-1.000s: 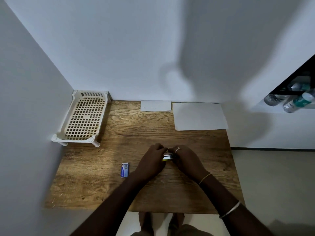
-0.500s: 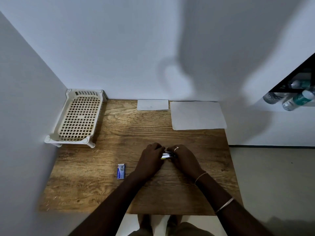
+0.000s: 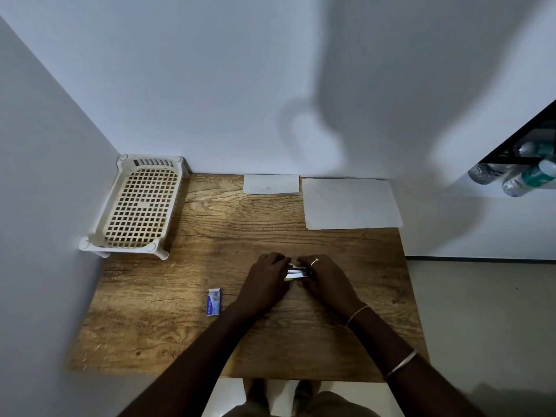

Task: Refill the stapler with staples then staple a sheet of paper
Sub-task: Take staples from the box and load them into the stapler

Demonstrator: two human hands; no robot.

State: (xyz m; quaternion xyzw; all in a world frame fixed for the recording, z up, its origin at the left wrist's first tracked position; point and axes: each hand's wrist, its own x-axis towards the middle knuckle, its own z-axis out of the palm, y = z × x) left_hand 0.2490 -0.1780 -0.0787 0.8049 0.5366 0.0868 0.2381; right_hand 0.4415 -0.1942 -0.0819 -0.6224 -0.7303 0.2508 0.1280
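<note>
A small stapler (image 3: 296, 272) with shiny metal showing lies between my two hands at the middle of the wooden table (image 3: 210, 236). My left hand (image 3: 266, 281) grips its left end with curled fingers. My right hand (image 3: 326, 279), wearing a ring, holds the right end; most of the stapler is hidden by the fingers. A small blue staple box (image 3: 214, 301) lies open-ended on the table left of my left hand. A large white sheet of paper (image 3: 350, 203) lies at the back right of the table.
A cream lattice plastic tray (image 3: 140, 206) stands at the back left against the wall. A smaller white paper (image 3: 271, 184) lies at the back middle. Plastic bottles (image 3: 523, 176) sit on a dark shelf at right. The table's right edge drops to the floor.
Both hands stay on the stapler at the same spot, with only slight finger shifts. The view has moved a little.
</note>
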